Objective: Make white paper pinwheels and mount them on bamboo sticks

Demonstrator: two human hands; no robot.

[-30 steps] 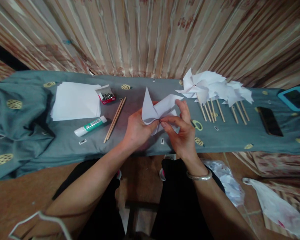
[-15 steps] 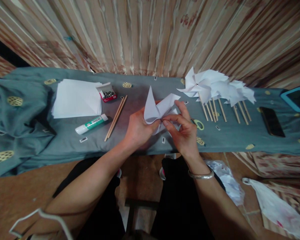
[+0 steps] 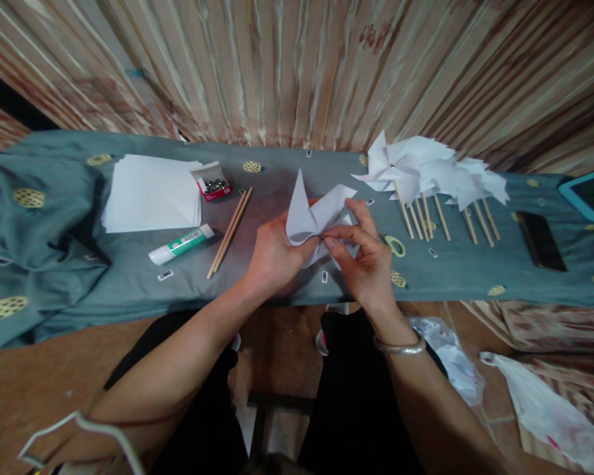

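A white paper pinwheel [image 3: 301, 214], its blades folded in toward the middle, is held above the cloth-covered table. My left hand [image 3: 276, 254] is closed around its left side, with the thumb pressed near the centre. At that centre the thumb and index finger of my right hand [image 3: 363, 260] pinch together, while another finger touches the right blade. A tiny dark spot shows between the fingertips, too small to make out. Green-handled scissors [image 3: 395, 246] lie just right of my right hand, partly hidden.
Left of my hands lie two wooden sticks [image 3: 230, 232], a glue stick [image 3: 181, 244], a red box of metal tacks [image 3: 214, 187] and stacked white paper [image 3: 151, 194]. Several pinwheels on sticks [image 3: 408, 168], a phone [image 3: 541, 240] and a blue-framed device [image 3: 591, 194] lie right. A curtain [image 3: 287, 72] hangs behind.
Both hands keep nearly the same grip on the pinwheel. The view has shifted very slightly; nothing was taken up or let go.
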